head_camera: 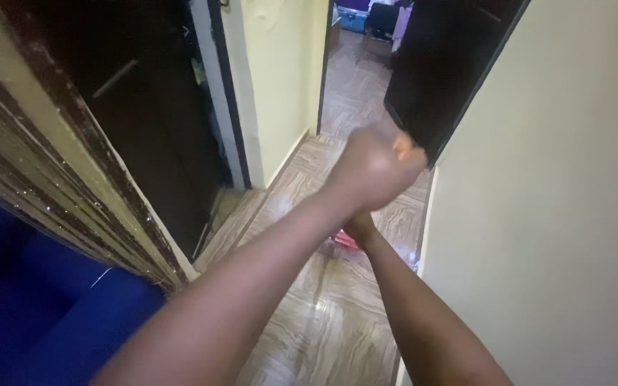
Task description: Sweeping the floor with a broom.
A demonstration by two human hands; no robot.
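The left hand (pixel 372 170) is closed into a fist around a small orange thing (pixel 403 148), near the lower edge of the dark door (pixel 441 64) on the far right. The right hand (pixel 360 227) is just below, mostly hidden; its grip cannot be told. A red object (pixel 347 239) lies on the wood-pattern floor (pixel 330 314) beneath. To do well, the fist should stay firm and steady.
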